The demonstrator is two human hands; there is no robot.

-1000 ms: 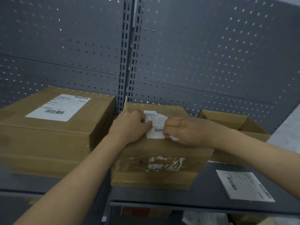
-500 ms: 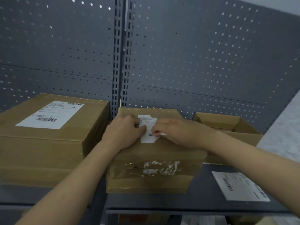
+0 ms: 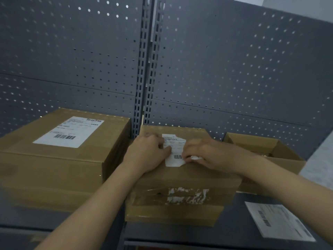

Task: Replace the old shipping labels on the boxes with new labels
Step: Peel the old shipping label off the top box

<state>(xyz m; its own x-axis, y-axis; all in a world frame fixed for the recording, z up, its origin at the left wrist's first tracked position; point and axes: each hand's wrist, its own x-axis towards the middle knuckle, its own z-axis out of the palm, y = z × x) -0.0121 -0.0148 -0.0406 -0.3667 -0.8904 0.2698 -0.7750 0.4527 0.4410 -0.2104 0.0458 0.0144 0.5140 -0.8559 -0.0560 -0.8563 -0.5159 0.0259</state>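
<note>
A small cardboard box [image 3: 182,179] stands at the middle of the dark shelf. On its top lies a partly torn white shipping label [image 3: 174,150] with a barcode. My left hand [image 3: 146,154] rests on the box top, its thumb pressing the label's left edge. My right hand [image 3: 203,156] pinches the label's right edge near the barcode, with a crumpled white strip of it under the fingers. Torn label scraps [image 3: 187,195] cling to the box's taped front face. A loose white label sheet [image 3: 277,221] lies flat on the shelf at the right.
A larger closed box [image 3: 54,166] with an intact white label [image 3: 69,131] stands at the left. An open cardboard box [image 3: 281,152] sits at the back right. A grey perforated panel [image 3: 216,69] rises behind. The shelf's front edge [image 3: 198,240] runs below.
The view has shifted slightly. My right hand has worked a little leftward along the label's right edge, and both hands stay on the middle box.
</note>
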